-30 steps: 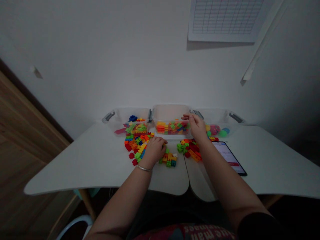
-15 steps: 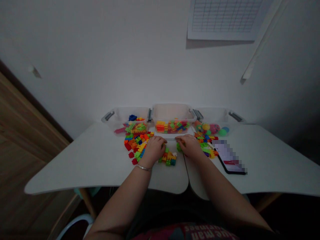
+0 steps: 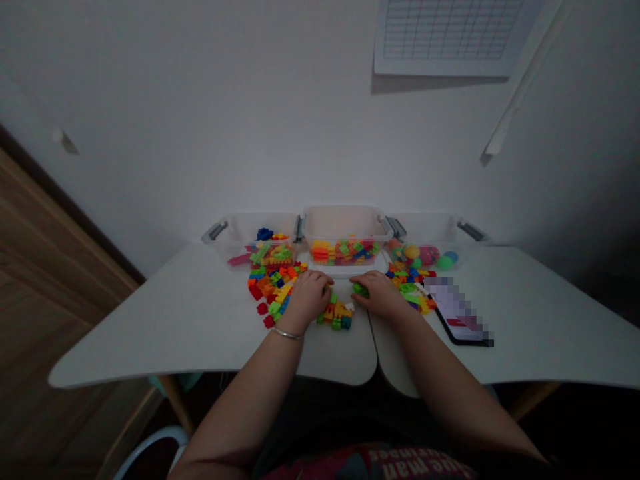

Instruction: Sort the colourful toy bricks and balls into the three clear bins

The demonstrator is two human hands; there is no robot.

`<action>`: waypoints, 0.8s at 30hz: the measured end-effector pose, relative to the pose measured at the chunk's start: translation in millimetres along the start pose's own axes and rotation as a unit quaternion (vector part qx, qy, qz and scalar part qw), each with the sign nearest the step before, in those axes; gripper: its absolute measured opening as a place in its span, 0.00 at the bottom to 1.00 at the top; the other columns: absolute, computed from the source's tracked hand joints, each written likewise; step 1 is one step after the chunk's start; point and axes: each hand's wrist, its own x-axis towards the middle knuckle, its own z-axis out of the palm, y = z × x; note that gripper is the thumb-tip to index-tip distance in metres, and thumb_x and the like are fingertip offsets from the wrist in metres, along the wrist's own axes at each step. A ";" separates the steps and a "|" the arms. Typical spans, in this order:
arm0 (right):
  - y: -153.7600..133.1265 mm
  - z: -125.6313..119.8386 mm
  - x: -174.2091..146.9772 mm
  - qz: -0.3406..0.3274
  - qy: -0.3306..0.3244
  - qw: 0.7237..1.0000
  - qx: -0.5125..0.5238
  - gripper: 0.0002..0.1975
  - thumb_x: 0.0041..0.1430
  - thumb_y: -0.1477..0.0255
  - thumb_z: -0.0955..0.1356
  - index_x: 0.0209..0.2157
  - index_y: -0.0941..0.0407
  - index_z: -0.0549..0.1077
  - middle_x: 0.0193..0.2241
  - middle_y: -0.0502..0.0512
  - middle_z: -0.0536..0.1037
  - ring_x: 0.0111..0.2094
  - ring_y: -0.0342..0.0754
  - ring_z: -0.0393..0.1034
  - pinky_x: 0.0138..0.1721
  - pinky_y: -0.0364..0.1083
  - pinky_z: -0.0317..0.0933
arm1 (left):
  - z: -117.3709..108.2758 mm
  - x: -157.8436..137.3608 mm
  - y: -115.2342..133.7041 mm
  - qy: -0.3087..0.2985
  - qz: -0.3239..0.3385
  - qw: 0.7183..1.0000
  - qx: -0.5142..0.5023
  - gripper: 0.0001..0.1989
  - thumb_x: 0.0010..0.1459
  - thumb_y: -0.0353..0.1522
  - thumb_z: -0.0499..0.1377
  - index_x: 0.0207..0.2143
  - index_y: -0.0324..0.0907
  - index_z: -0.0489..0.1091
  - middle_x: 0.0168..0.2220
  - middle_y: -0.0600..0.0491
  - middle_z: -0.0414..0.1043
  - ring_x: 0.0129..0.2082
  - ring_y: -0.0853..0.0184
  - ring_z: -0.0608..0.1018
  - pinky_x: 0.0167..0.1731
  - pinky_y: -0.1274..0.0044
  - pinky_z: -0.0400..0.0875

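Observation:
My right hand (image 3: pixel 384 295) has its fingers closed round a green toy brick (image 3: pixel 360 290), just right of the seam where two table tops meet. Across from it, my left hand (image 3: pixel 311 295), with a bangle at the wrist, has curled fingers; a yellowish sliver shows at the fingertips, too small to make out. Below that hand lies a built cluster of orange, green and teal bricks (image 3: pixel 336 315). A pile of mixed loose bricks (image 3: pixel 270 293) spreads to its left. More bricks (image 3: pixel 413 293) lie beside my right hand, partly hidden by it.
Three clear plastic bins line the wall: a left bin (image 3: pixel 235 227) with bricks, a middle bin (image 3: pixel 347 217) with bricks, and a right bin (image 3: pixel 430 227) with coloured balls. A phone (image 3: pixel 457 313) lies at the right on the white table (image 3: pixel 165 320).
My right hand's fingers have shifted slightly, and more of the green brick shows between them. My left hand stays almost where it was.

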 end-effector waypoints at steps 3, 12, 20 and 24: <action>-2.6 2.9 2.1 -0.007 -0.008 1.000 -0.023 0.16 0.57 0.72 0.69 0.47 0.57 0.76 0.44 0.60 0.79 0.49 0.54 0.68 0.54 0.53 0.59 | 0.1 0.1 -0.1 -0.003 0.004 1.000 0.001 0.11 0.58 0.29 0.55 0.42 0.40 0.74 0.43 0.48 0.75 0.46 0.60 0.73 0.52 0.66 0.66; 0.2 16.8 8.4 0.004 0.030 0.998 0.059 0.16 0.56 0.79 0.68 0.47 0.56 0.75 0.45 0.58 0.79 0.48 0.52 0.71 0.52 0.53 0.61 | -1.4 0.0 2.3 0.004 -0.001 1.000 -0.003 0.11 0.58 0.28 0.55 0.41 0.41 0.74 0.42 0.48 0.76 0.46 0.60 0.73 0.52 0.66 0.66; 6.5 14.6 13.9 -0.050 0.140 0.963 0.223 0.09 0.56 0.75 0.68 0.40 0.54 0.75 0.41 0.56 0.79 0.44 0.50 0.73 0.47 0.51 0.67 | -1.5 0.0 2.0 0.001 -0.002 1.000 -0.005 0.11 0.58 0.29 0.55 0.42 0.40 0.74 0.42 0.48 0.75 0.46 0.60 0.73 0.51 0.67 0.66; 0.9 -5.4 20.9 -0.034 0.216 0.947 0.236 0.09 0.58 0.73 0.66 0.40 0.53 0.75 0.42 0.56 0.79 0.45 0.50 0.72 0.44 0.51 0.68 | -3.2 0.2 2.2 -0.007 -0.005 1.000 -0.005 0.11 0.58 0.28 0.55 0.41 0.40 0.74 0.42 0.48 0.75 0.46 0.60 0.73 0.52 0.67 0.65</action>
